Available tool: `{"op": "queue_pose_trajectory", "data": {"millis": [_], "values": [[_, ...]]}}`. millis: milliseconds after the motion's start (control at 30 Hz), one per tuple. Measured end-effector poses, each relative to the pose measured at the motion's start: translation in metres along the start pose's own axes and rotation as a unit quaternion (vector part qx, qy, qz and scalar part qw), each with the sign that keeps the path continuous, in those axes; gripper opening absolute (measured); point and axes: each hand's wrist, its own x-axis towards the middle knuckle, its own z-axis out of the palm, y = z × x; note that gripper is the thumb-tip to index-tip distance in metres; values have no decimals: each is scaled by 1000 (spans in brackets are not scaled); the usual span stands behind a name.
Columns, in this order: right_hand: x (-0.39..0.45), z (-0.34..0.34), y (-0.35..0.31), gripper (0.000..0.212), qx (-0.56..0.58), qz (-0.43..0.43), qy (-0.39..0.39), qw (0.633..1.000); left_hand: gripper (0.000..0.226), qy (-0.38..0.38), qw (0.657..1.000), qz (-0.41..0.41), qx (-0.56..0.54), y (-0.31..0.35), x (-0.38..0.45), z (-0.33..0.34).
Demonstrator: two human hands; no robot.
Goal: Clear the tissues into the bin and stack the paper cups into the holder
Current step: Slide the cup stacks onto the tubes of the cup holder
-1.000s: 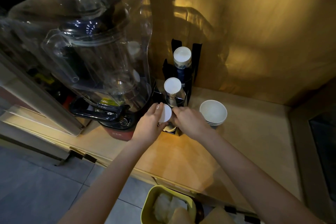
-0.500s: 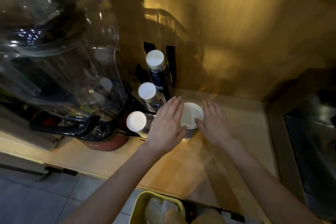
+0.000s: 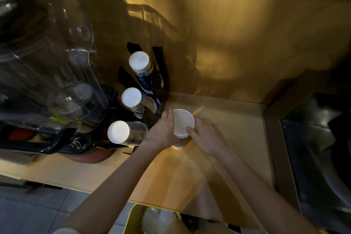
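Both hands have closed on the paper cups (image 3: 182,123), stack clasped between palms

Matt white paper cups (image 3: 183,123); smooth wooden counter (image 3: 237,131).

Both hands off the black holder (image 3: 150,99) since a second ago. Left hand (image 3: 163,131) and right hand (image 3: 207,133) now close against the nested paper cups (image 3: 182,125) to its right; earlier they hovered spread.
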Motion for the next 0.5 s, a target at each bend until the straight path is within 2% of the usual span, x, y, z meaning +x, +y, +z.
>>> {"op": "queue_pose_trajectory", "data": {"millis": [100,167,233,300,400,500], "values": [[2,-8,3,38,145,42,-14,989,102,16,1000,-4,-14,4,-2,-10],[7,-14,0,43,271,103,-6,957,98,37,999,13,-21,6,-5,-23],[14,-25,-8,58,390,201,-53,897,96,73,996,49,-28,10,-13,-42],[19,-39,-14,76,478,251,-156,827,97,111,988,96,-37,16,-25,-64],[22,-61,-24,87,551,198,-275,763,95,187,967,176,-2,20,-43,-89],[25,-80,-40,81,609,121,-308,721,87,246,933,254,64,17,-55,-101]]}}
